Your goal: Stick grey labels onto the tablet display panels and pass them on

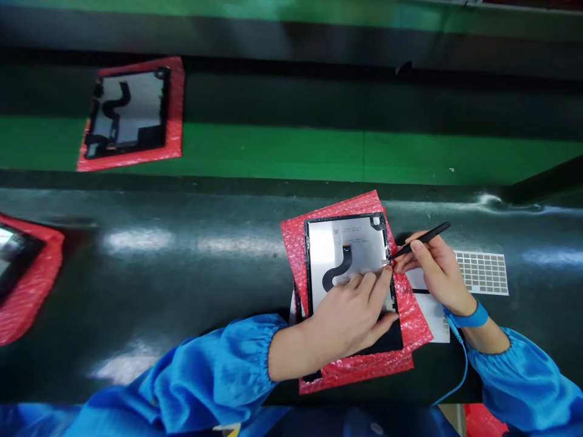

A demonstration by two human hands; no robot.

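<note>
A silver tablet panel (346, 246) with a black frame and a curved black flex cable lies on a red bubble-wrap sheet (296, 240) on the dark work surface. My left hand (350, 315) rests flat on the panel's lower part, fingers stretched toward its right edge. My right hand (432, 267) pinches black tweezers (421, 238), whose tip touches the panel's right edge and holds a tiny pale piece there. A blue strap circles my right wrist.
A white sheet with a grid of small stickers (483, 272) lies right of my right hand. Another panel on red wrap (132, 112) sits on the green conveyor belt (319, 152) at the back left. A third red-wrapped panel (25, 273) is at the left edge.
</note>
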